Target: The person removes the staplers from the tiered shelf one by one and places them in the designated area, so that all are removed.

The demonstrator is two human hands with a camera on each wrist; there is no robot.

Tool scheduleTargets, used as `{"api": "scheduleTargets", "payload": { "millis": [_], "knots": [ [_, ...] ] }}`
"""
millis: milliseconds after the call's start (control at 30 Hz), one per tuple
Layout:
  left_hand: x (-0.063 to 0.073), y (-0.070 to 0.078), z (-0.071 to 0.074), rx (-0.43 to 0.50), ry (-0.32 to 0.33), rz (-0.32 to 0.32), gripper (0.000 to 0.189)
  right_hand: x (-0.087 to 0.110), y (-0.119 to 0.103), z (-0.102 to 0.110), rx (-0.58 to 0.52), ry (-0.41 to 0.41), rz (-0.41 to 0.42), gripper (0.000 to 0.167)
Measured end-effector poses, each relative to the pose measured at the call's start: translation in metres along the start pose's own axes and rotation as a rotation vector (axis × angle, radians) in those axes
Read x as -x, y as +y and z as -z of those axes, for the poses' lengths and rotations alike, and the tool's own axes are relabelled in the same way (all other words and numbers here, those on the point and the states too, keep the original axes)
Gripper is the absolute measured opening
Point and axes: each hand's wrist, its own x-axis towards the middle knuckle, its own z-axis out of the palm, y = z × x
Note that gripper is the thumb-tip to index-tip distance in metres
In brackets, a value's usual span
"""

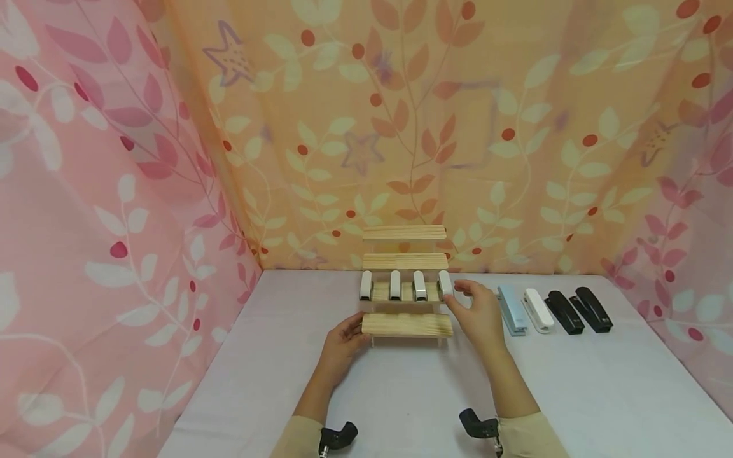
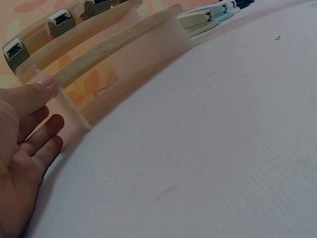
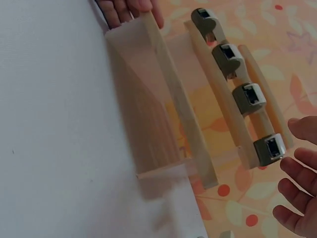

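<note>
A tiered rack (image 1: 407, 324) with pale wooden shelves on clear side panels stands at the table's middle back. Several small white staplers (image 1: 419, 286) stand in a row on its second shelf from the bottom, front ends facing out. My left hand (image 1: 342, 343) holds the left end of the lowest shelf, thumb on the board's edge. Beside the rightmost stapler on the rack (image 3: 270, 149) is my right hand (image 1: 478, 315), its fingers loosely spread and the index fingertip at the stapler's side. In the right wrist view nothing is pinched between its thumb and fingers.
To the right of the rack, a light blue stapler (image 1: 512, 310), a white stapler (image 1: 538, 310) and two black staplers (image 1: 564, 312) lie in a row on the white-covered table (image 1: 401, 401). Patterned curtains (image 1: 343, 127) hang behind and at both sides.
</note>
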Motion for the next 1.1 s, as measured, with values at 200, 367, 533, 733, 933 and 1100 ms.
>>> {"api": "scheduleTargets", "payload": {
  "millis": [200,367,533,733,933,1100],
  "knots": [
    [-0.001,0.000,-0.002,0.011,-0.016,-0.004,0.065,0.002,0.001,-0.006,0.020,0.014,-0.040,0.049],
    [-0.001,0.001,-0.003,0.011,-0.017,-0.006,0.065,0.003,0.002,-0.010,0.039,0.003,-0.062,0.052],
    [0.000,0.002,-0.002,-0.003,-0.012,-0.013,0.064,0.003,0.005,-0.014,0.045,-0.001,-0.065,0.052],
    [0.001,0.002,-0.001,0.013,-0.005,0.007,0.065,0.003,0.009,-0.021,0.052,-0.002,-0.065,0.054],
    [0.001,0.000,0.000,0.005,0.002,0.000,0.066,0.002,0.014,-0.025,0.050,0.006,-0.069,0.054],
    [0.000,0.000,0.000,0.005,-0.006,-0.021,0.066,-0.001,0.014,-0.025,0.075,0.032,-0.058,0.051]
  ]
}}
